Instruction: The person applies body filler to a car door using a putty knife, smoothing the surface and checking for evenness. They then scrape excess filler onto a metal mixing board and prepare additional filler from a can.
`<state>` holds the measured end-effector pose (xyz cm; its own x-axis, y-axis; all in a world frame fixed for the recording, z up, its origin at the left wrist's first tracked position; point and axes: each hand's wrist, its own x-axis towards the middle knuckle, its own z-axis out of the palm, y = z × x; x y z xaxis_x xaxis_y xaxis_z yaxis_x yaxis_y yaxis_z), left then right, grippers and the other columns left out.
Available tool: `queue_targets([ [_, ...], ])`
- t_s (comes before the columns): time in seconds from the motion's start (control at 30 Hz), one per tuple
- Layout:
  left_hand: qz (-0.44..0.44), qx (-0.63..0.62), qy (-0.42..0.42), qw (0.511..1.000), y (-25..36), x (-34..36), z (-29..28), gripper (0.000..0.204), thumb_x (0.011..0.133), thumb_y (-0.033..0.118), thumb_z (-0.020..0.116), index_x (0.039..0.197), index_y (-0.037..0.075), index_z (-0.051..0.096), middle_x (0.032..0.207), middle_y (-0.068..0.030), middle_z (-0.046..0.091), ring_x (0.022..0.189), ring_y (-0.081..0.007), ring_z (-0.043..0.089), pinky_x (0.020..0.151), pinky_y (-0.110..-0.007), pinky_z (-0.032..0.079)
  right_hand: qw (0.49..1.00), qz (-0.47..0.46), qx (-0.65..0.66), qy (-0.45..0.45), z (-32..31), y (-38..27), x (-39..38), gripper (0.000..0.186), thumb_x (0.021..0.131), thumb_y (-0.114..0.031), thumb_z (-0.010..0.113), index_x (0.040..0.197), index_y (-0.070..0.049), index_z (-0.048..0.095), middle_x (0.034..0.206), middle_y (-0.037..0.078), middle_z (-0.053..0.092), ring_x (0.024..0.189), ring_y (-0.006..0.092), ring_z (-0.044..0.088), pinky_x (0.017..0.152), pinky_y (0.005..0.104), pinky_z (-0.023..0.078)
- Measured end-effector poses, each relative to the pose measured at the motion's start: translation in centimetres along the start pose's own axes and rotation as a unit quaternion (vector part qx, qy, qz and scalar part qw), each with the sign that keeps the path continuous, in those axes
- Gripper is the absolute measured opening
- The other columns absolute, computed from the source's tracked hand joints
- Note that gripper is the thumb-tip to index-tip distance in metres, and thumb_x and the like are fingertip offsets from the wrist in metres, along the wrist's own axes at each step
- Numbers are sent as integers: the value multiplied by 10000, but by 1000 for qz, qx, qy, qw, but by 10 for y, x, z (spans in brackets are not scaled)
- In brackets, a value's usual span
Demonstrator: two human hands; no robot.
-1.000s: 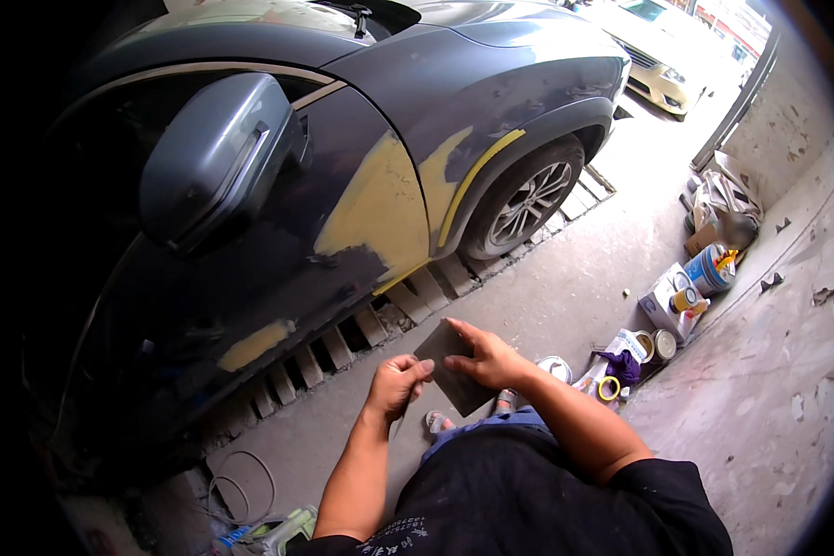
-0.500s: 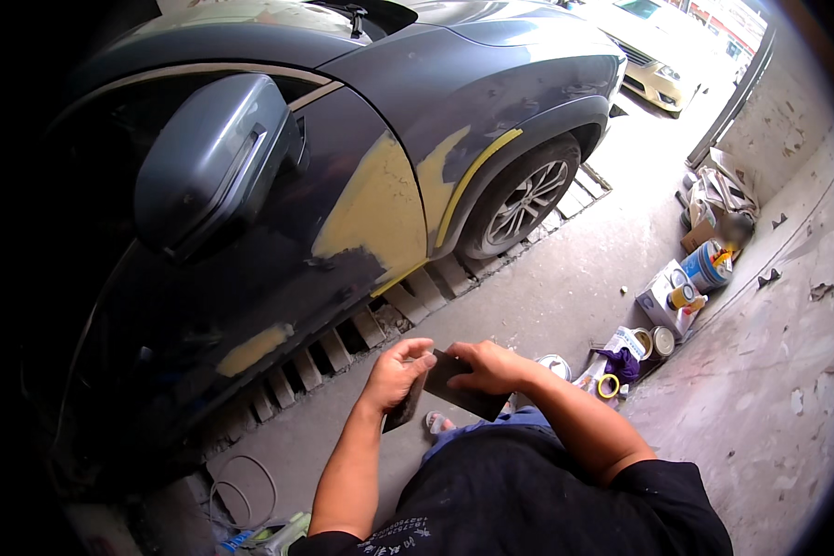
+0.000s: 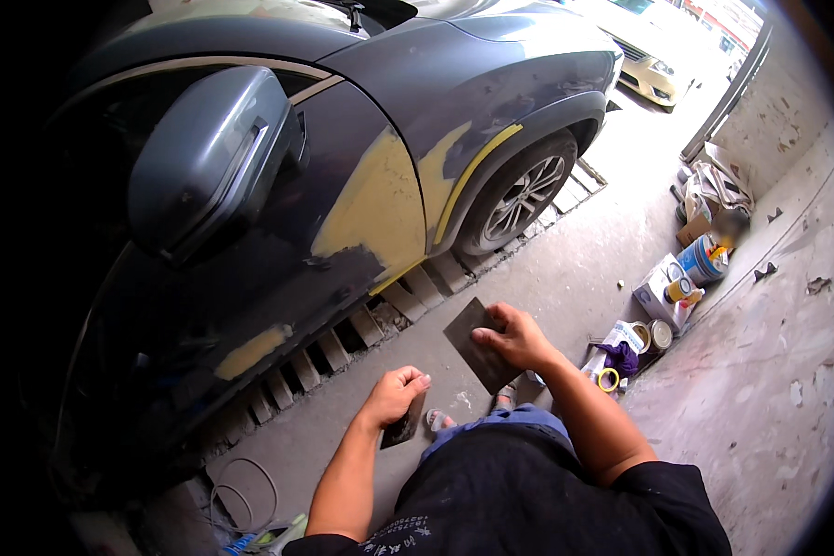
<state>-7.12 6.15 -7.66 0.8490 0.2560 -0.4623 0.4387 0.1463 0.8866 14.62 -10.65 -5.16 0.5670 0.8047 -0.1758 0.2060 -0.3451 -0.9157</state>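
Preparation seems to be the step in hand, as we hold two flat pieces apart above the floor. Our right hand pinches a dark rectangular plate, thumb across its face; our left hand has its grip closed on a dark piece, partly hidden below the fingers. Both lie near our body, well apart from the yellowish patch on the car door. We judge that the next move calls for steady holds and a level plate.
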Motion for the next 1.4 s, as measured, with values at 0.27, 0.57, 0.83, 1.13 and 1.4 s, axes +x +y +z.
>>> queue_targets([
  [0.27,39,-288,27,957,-3,15,26,403,896,211,623,1221,65,434,655,-12,548,443,-77,449,416,-207,381,999,26,-1,26,44,-14,-4,474,826,-259,713,1171,2,520,848,207,665,776,221,663,684,330,504],
  [0.57,-15,-203,186,961,-7,68,33,197,938,226,556,803,100,487,561,16,484,403,-71,413,383,-210,339,986,59,-73,141,19,53,28,224,919,-232,541,888,-12,516,729,268,564,729,477,550,609,495,441],
  [0.83,-37,-104,399,910,-49,153,41,238,960,187,517,756,75,468,668,58,435,614,-38,360,534,-219,328,975,-59,110,-184,5,102,36,606,768,-298,746,1210,4,461,1031,180,564,850,305,606,745,380,490],
  [1.13,26,77,458,885,-118,253,78,184,953,171,540,863,16,498,681,42,462,623,-52,400,551,-222,372,995,45,31,-88,30,184,73,259,838,-218,630,736,3,542,685,210,564,659,413,567,571,445,457],
  [1.4,-5,107,338,935,-217,303,15,313,943,318,551,883,13,593,723,-56,568,675,-165,516,718,-283,439,924,74,375,-6,-2,265,191,239,941,-126,517,1145,-5,541,1000,-13,595,906,90,522,813,259,429],
])
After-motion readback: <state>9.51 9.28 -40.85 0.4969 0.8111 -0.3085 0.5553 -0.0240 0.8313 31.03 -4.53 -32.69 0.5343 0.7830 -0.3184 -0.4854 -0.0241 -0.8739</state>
